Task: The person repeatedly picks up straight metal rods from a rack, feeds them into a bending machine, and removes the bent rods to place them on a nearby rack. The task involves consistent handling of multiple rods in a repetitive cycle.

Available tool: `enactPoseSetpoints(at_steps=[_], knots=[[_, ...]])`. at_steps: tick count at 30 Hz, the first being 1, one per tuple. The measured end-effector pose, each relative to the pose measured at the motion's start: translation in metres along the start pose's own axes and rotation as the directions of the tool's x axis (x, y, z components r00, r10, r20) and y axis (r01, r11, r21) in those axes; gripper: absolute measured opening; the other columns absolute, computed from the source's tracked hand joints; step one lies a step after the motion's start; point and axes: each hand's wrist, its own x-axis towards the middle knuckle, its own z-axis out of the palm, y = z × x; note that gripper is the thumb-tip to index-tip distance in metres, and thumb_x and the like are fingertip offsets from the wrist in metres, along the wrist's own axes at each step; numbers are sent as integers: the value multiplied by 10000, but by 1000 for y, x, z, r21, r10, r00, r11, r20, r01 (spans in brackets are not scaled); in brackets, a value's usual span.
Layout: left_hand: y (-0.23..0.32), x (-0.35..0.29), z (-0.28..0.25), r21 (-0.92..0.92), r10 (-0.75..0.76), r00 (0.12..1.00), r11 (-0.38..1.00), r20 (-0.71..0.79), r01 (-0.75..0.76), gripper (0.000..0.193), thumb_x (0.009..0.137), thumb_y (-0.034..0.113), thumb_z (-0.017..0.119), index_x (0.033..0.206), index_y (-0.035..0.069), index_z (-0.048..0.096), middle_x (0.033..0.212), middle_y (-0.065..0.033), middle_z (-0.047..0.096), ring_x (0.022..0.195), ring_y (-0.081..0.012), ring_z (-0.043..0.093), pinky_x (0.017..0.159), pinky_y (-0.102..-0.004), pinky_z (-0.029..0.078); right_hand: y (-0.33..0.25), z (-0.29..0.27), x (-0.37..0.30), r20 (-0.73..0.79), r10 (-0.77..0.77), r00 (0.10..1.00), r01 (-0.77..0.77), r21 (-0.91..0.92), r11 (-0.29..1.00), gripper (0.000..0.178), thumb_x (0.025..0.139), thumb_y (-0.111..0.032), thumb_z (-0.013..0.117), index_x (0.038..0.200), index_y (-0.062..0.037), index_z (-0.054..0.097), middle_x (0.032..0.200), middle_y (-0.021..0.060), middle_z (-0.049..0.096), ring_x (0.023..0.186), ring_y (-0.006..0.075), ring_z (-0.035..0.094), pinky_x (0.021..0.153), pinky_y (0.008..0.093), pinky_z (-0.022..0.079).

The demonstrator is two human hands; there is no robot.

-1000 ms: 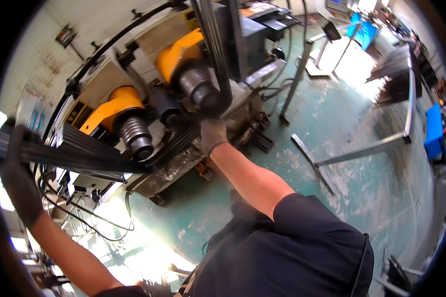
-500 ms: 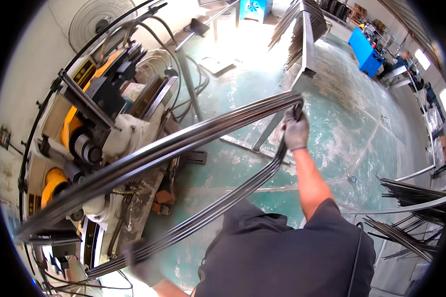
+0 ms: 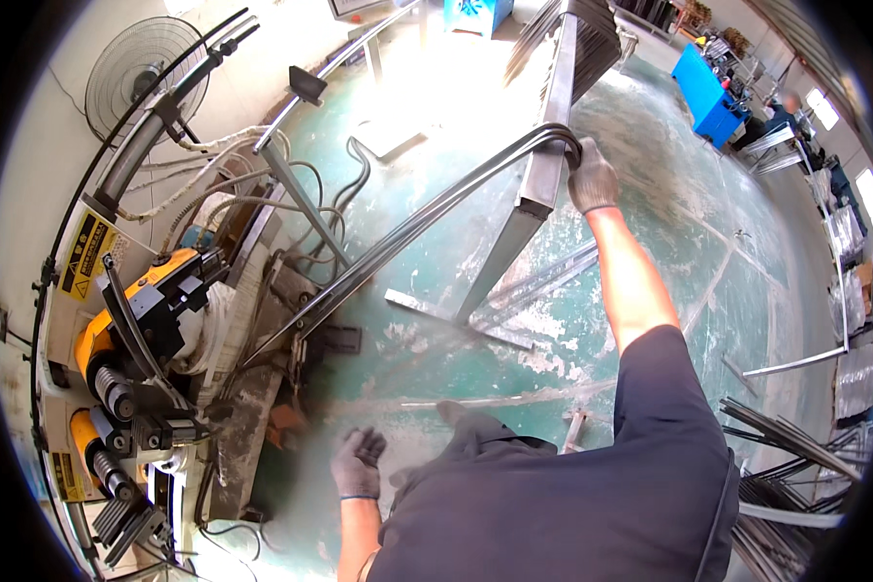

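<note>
Several slim, dark, bent metal rods (image 3: 427, 209) slant across the top rail of a grey square-tube steel stand (image 3: 541, 184), their bend at the rail's near end and their lower ends toward the lower left. The grey-gloved right hand (image 3: 593, 178) has its grip closed around them at the bend. The grey-gloved left hand (image 3: 359, 464) is well apart, its grip loosely spread, above the worn green floor (image 3: 650, 194). More dark rods (image 3: 597, 44) hang farther along the rail. A yellow-and-black metal machine (image 3: 94, 339) stands at left.

Scuffed green floor (image 3: 650, 165), pale wall (image 3: 31, 209), bright windows (image 3: 872, 198)
</note>
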Motion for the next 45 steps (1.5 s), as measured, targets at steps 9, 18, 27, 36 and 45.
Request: enactPoseSetpoints(at_steps=[9, 18, 27, 36, 45], knots=[[11, -30, 0, -48, 136, 954, 987, -266, -154, 276, 955, 62, 658, 1216, 5, 589, 995, -175, 696, 834, -310, 711, 738, -421, 605, -27, 23, 103, 214, -53, 975, 103, -227, 968, 445, 1112, -344, 337, 1256, -82, 666, 1280, 237, 699, 1213, 440, 660, 1019, 569, 523], [-70, -129, -139, -243, 18, 768, 944, -640, -224, 438, 951, 115, 692, 1336, -39, 551, 1020, -154, 724, 827, -235, 726, 710, -360, 607, -24, 103, -69, -68, -353, 933, 359, 114, 927, 444, 1002, -369, 559, 1248, -40, 727, 1239, 195, 740, 1159, 309, 708, 1005, 473, 538], [-148, -274, -316, -444, 16, 681, 747, -732, -495, 399, 937, 110, 699, 1289, -42, 589, 962, -147, 728, 810, -231, 729, 719, -346, 597, -175, 92, -552, 890, -318, 327, 274, 234, 933, 487, 864, -320, 769, 1238, -15, 707, 1232, 172, 748, 1126, 319, 725, 968, 431, 552], [-158, -514, -478, 131, 136, -58, 623, -989, -771, 121, 967, 50, 656, 1073, 13, 699, 942, -19, 682, 866, -124, 621, 807, -273, 518, -487, -90, -840, 466, -853, -234, 522, 801, 294, 438, 937, -302, 689, 1301, -59, 667, 1189, 213, 740, 1137, 391, 700, 983, 436, 535], [-133, -695, -571, 485, 148, -770, 844, -621, -229, 234, 999, 55, 648, 1219, -23, 665, 1142, -69, 716, 1042, -159, 658, 977, -301, 512, -577, -225, -1179, -135, -547, -826, 146, 887, -439, 492, 898, -231, 745, 1350, -67, 639, 1344, 192, 674, 1295, 387, 594, 1097, 469, 473]])
